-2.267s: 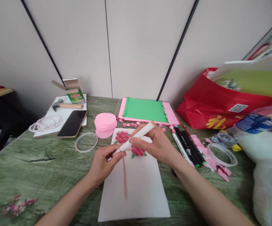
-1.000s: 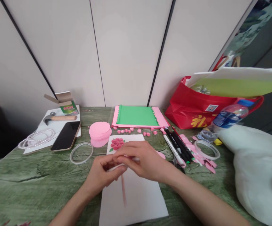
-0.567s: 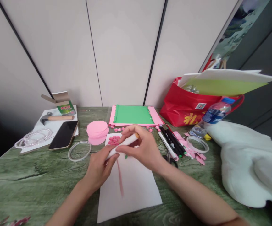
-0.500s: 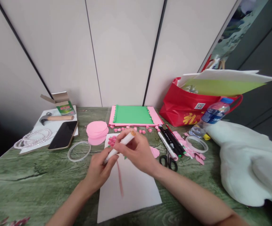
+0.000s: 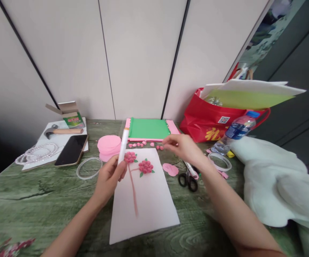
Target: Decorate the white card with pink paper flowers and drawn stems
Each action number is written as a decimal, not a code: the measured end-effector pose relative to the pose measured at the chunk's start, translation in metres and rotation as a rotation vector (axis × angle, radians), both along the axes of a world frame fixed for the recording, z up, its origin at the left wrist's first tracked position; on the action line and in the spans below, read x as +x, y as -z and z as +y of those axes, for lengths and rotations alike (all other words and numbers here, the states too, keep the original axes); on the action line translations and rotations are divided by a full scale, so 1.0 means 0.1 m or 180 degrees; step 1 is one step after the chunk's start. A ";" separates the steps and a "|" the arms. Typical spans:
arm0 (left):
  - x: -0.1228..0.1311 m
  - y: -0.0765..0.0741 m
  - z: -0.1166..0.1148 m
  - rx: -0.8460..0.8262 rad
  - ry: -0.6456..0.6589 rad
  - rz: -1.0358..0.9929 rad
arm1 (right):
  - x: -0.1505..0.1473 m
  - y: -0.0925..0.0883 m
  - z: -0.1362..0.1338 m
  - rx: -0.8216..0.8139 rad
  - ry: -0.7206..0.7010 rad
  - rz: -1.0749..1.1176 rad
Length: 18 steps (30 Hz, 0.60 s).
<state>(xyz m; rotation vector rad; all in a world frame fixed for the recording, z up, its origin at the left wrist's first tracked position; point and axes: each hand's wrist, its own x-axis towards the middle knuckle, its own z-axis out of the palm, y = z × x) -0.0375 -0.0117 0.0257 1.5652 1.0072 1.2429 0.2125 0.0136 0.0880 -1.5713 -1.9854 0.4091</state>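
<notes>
My left hand [image 5: 111, 176] is wrapped round a white marker [image 5: 124, 144] that stands nearly upright, its orange-brown end on top. Under and beside it lies a white sheet [image 5: 151, 203] with two clusters of dark pink petals, green leaves and a brown drawn stem; the right cluster [image 5: 146, 166] is fully visible. My right hand [image 5: 179, 145] hovers past the sheet's upper right corner, close to small pink pieces [image 5: 159, 147]. Its fingers are bent and bunched, and whether anything is between the fingertips is too small to tell.
Pink paper ovals [image 5: 108, 144], a tape ring [image 5: 89, 168], a phone [image 5: 71, 150] and a hammer [image 5: 65, 131] are on the left. Black scissors [image 5: 188, 181], a bottle [image 5: 237, 130], a red bag [image 5: 197, 119] and a white plush [image 5: 269, 182] stand or lie on the right.
My right hand has left the marker and moved right, off the sheet. The marker has swung more upright in my left hand, and both flower clusters now show.
</notes>
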 end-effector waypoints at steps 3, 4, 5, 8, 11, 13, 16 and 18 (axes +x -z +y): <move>-0.01 0.01 0.04 -0.0043 -0.0320 0.0055 | 0.45 0.07 0.03 -0.0273 0.1211 -0.1247; -0.01 0.01 0.05 -0.0081 -0.0415 0.0126 | 0.55 0.12 0.02 -0.0463 0.1441 -0.1506; -0.02 0.00 0.07 -0.0110 -0.0492 0.0212 | 0.61 0.19 0.00 -0.0665 0.1552 -0.1679; -0.08 -0.04 0.12 -0.0079 -0.0587 0.0576 | 0.64 0.46 -0.06 -0.1092 0.1563 -0.1895; -0.25 -0.11 0.20 -0.0046 -0.0345 0.1198 | 0.56 0.68 -0.11 -0.1199 0.1627 -0.1984; -0.41 -0.15 0.25 -0.0151 -0.0020 0.1781 | 0.54 0.75 -0.12 -0.1175 0.1717 -0.1996; -0.65 -0.18 0.32 -0.0254 0.0618 0.2496 | 0.55 0.73 -0.12 -0.0881 0.1924 -0.1605; -0.77 -0.17 0.35 -0.0275 0.0758 0.2763 | 0.53 0.66 -0.13 -0.0553 0.1763 -0.0633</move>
